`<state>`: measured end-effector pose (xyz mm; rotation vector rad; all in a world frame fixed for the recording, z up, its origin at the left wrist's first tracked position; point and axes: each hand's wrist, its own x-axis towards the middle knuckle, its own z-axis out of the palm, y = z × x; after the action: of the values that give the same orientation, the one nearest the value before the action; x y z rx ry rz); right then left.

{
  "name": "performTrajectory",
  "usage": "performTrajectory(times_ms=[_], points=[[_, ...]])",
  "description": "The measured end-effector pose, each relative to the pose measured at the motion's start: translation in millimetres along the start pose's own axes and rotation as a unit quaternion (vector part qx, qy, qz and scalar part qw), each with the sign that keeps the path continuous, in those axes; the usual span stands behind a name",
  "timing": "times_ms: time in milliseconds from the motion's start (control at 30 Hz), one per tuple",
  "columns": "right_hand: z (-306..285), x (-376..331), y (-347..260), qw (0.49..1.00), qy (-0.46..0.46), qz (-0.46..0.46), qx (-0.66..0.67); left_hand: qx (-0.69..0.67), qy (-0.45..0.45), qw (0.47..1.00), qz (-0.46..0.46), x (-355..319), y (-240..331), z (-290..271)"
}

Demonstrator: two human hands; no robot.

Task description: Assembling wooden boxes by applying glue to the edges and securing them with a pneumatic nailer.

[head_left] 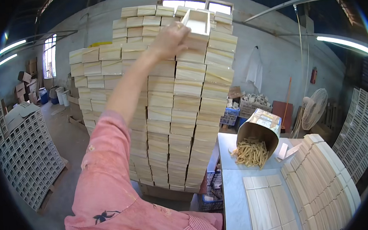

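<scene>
My left hand (171, 41) is raised to the top of a tall stack of pale wooden boxes (188, 71). Its fingers are closed on the left wall of an open-topped wooden box (198, 23), which sits tilted toward me so its bare inside shows. Part of that wall is hidden by the fingers. My left arm, in a pink sleeve, crosses in front of the stack. My right hand is out of the picture.
Right of the stack, a pale table (233, 187) bears a tipped container (267, 121) spilling small wooden strips (251, 152), flat panels (265, 202) and rows of thin boards (320, 174). A fan (315, 108) stands behind. Grid-like stacked frames (25, 152) rise at far left.
</scene>
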<state>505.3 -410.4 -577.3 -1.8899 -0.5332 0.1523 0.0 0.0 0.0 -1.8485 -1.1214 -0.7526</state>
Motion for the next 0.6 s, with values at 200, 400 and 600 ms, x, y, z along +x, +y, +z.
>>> performTrajectory(times_ms=[200,400,600], points=[[27,23,-10,0.998,0.001,-0.042,0.048,0.107,0.270,0.944,0.155,-26,4,29],[45,35,-29,0.993,0.001,-0.077,0.089,0.149,0.325,0.919,0.166,-41,17,29],[35,23,-29,0.992,-0.005,-0.085,0.093,0.185,0.358,0.895,0.192,-54,30,31]])
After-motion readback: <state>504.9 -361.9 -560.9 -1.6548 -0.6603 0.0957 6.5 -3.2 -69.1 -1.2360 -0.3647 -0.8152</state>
